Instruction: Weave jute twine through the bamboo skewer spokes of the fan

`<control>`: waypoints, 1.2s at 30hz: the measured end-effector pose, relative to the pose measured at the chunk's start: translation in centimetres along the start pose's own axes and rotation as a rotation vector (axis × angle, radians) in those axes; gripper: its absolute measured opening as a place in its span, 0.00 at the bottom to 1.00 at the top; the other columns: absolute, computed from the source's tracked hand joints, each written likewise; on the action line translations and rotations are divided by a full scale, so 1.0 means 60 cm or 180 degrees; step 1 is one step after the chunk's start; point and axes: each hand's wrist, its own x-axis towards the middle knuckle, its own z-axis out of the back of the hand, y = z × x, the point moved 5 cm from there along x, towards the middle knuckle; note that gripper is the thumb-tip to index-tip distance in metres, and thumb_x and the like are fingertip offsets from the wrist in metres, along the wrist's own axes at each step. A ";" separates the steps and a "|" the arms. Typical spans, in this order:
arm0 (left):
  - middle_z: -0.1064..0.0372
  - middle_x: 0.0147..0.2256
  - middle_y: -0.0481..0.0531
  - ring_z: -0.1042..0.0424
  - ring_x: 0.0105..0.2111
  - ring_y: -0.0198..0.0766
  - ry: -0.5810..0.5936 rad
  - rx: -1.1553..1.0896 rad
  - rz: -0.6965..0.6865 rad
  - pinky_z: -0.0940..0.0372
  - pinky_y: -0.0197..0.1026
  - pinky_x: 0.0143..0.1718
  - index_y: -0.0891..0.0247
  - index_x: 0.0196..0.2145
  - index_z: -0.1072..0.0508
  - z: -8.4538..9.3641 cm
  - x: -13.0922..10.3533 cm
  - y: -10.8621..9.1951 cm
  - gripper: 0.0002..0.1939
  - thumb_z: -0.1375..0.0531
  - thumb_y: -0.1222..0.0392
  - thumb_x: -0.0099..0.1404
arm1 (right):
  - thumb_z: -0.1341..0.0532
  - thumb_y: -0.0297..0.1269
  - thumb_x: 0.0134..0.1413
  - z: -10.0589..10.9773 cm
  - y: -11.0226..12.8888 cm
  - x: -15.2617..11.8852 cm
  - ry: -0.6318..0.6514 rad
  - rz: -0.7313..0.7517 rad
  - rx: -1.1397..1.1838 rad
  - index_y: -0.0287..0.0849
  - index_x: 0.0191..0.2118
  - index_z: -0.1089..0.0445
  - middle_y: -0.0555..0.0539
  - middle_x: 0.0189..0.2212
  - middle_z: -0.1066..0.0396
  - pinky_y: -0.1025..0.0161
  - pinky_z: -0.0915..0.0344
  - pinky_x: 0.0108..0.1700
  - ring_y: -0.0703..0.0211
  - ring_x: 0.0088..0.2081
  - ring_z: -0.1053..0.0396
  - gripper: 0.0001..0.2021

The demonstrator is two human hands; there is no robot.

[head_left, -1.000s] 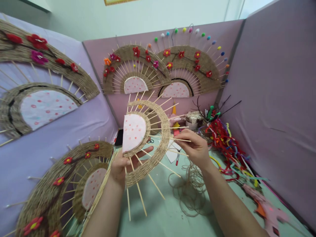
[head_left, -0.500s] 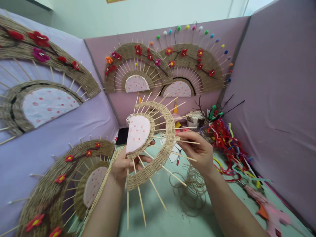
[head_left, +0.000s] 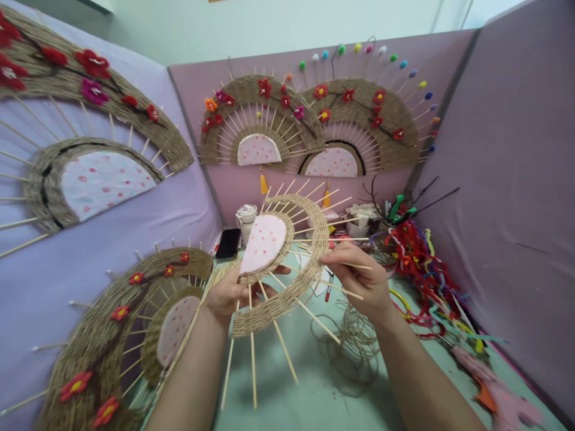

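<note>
Since earlier we are tilting the woven fan (head_left: pixel 287 281) flatter, left hand (head_left: pixel 229 294) clasping it, right hand (head_left: pixel 359 276) pinching twine (head_left: pixel 354 335) at its rim, risking snapping thin sticks (head_left: pixel 283 344).

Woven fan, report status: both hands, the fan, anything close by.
Left hand grips the woven fan by its inner band. Right hand pinches at the outer band among the sticks. Twine coil on the table under the right wrist.

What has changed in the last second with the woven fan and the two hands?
The woven fan shifted slightly right and tilted flatter. The right hand slid down the sticks. The left hand keeps its grip on the fan's base. The twine stayed on the table.
</note>
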 end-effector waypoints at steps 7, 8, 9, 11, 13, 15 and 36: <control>0.25 0.41 0.65 0.25 0.29 0.47 0.0933 -0.0382 0.0218 0.33 0.39 0.23 0.68 0.54 0.32 -0.007 -0.015 0.007 0.39 0.35 0.50 0.44 | 0.43 0.24 0.57 -0.015 0.016 0.000 0.0278 0.0161 0.0070 0.50 0.43 0.27 0.49 0.28 0.32 0.62 0.37 0.33 0.61 0.31 0.34 0.15; 0.25 0.38 0.65 0.24 0.29 0.49 0.0991 -0.0424 0.0209 0.32 0.40 0.22 0.69 0.55 0.33 -0.006 -0.015 0.005 0.40 0.35 0.49 0.44 | 0.43 0.23 0.57 -0.014 0.017 0.001 0.0255 0.0168 0.0072 0.51 0.43 0.27 0.49 0.29 0.32 0.62 0.37 0.33 0.61 0.31 0.34 0.15; 0.24 0.38 0.65 0.24 0.30 0.51 0.0912 -0.0481 0.0180 0.31 0.41 0.23 0.69 0.55 0.34 -0.003 -0.013 0.003 0.41 0.35 0.48 0.45 | 0.43 0.23 0.57 -0.013 0.018 0.001 0.0242 0.0175 0.0068 0.51 0.43 0.27 0.49 0.29 0.32 0.62 0.37 0.33 0.61 0.31 0.34 0.15; 0.25 0.41 0.65 0.23 0.34 0.51 0.0329 -0.0648 0.0158 0.29 0.41 0.26 0.69 0.57 0.36 0.010 -0.004 -0.001 0.40 0.35 0.49 0.47 | 0.42 0.23 0.56 -0.011 0.020 0.002 0.0265 0.0193 0.0029 0.51 0.43 0.27 0.49 0.29 0.31 0.61 0.37 0.33 0.61 0.31 0.34 0.15; 0.25 0.42 0.63 0.23 0.37 0.48 -0.0585 -0.0853 0.0204 0.28 0.40 0.31 0.69 0.57 0.37 0.029 0.006 0.001 0.37 0.35 0.53 0.52 | 0.42 0.24 0.56 -0.011 0.021 0.003 0.0347 0.0216 -0.0043 0.50 0.43 0.27 0.49 0.29 0.30 0.61 0.36 0.33 0.60 0.31 0.33 0.14; 0.23 0.37 0.60 0.23 0.36 0.44 -0.1442 -0.0988 0.0389 0.28 0.39 0.35 0.72 0.57 0.38 0.043 0.012 0.009 0.31 0.38 0.60 0.58 | 0.42 0.25 0.56 -0.014 0.018 0.003 0.0476 0.0208 -0.0137 0.48 0.42 0.27 0.49 0.29 0.30 0.62 0.36 0.33 0.60 0.31 0.33 0.13; 0.25 0.26 0.55 0.26 0.21 0.35 -0.1784 -0.1087 0.0924 0.32 0.32 0.20 0.74 0.48 0.32 0.020 0.038 0.031 0.14 0.47 0.65 0.67 | 0.43 0.28 0.59 -0.012 -0.010 0.002 -0.0058 0.0339 -0.0805 0.47 0.43 0.28 0.47 0.37 0.23 0.61 0.31 0.42 0.59 0.39 0.26 0.10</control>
